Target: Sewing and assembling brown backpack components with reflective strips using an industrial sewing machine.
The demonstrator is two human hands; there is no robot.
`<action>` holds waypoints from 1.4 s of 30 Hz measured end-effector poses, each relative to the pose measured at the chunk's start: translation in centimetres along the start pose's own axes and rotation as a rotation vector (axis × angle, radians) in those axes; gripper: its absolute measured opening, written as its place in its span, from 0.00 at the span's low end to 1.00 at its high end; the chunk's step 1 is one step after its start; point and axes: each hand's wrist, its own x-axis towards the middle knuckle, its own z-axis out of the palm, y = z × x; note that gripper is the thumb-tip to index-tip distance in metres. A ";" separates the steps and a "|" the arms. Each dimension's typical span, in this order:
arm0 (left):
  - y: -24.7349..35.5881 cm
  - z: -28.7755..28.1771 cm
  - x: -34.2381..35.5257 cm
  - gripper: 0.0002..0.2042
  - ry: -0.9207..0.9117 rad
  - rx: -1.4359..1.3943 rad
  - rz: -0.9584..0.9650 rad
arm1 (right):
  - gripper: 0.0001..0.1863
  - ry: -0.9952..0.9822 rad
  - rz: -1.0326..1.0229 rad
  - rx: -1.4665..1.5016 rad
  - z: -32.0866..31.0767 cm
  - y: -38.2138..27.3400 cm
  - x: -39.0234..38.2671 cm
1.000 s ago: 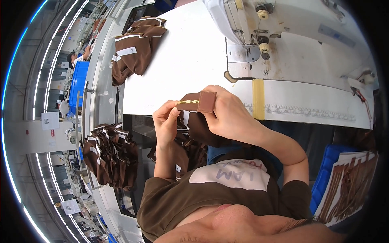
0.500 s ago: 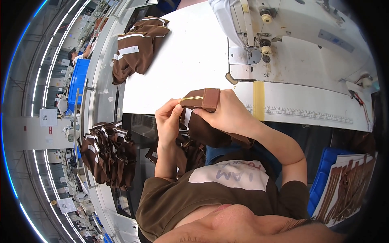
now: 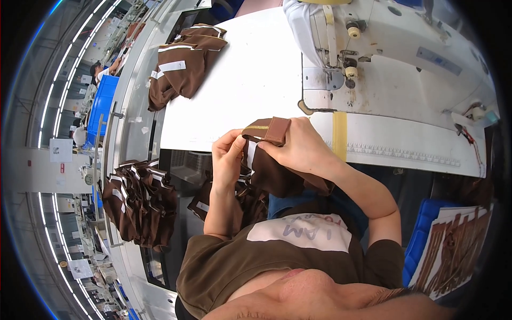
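Observation:
Over the table's front edge I hold a brown fabric pouch piece (image 3: 272, 173) with a gold-toothed zipper (image 3: 257, 128) along its top. A smooth reddish-brown tab (image 3: 279, 131) covers the zipper's right end. My left hand (image 3: 228, 157) pinches the zipper's left end between thumb and fingers. My right hand (image 3: 300, 146) is closed on the tab end, thumb in front and fingers behind, partly hidden. White strips show on the fabric just below the left fingertips. The lower part of the piece hangs toward my lap.
Beyond my hands stands a sewing machine (image 3: 394, 40) on the white table (image 3: 245, 69). Brown pieces are stacked at the far left (image 3: 186, 66), while another pile (image 3: 141, 205) hangs at the left. Yellow tape (image 3: 340, 136) crosses the edge. At right, a blue bin (image 3: 418, 240) carries brown strips (image 3: 453, 248).
My left hand has shifted slightly right, closer to my right hand, and the stretch of zipper between them is a little shorter. Both hands keep their hold. The view has tilted slightly.

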 end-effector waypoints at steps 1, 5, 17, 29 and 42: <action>-0.1 -0.1 0.0 0.10 -0.009 -0.004 -0.005 | 0.13 -0.014 0.022 -0.010 -0.1 -0.2 0.0; 0.1 1.3 0.2 0.10 -0.045 -0.053 0.021 | 0.14 -0.017 0.038 -0.028 0.0 0.1 0.2; 1.8 3.7 2.7 0.04 0.221 0.162 0.237 | 0.16 0.016 0.098 0.111 -0.4 0.2 0.7; 1.7 3.7 1.9 0.05 0.176 -0.008 0.064 | 0.12 0.089 0.044 0.164 -0.5 -1.5 -0.8; 1.8 4.1 1.0 0.04 0.117 -0.139 0.060 | 0.11 0.458 -0.382 -0.113 1.9 0.6 -1.5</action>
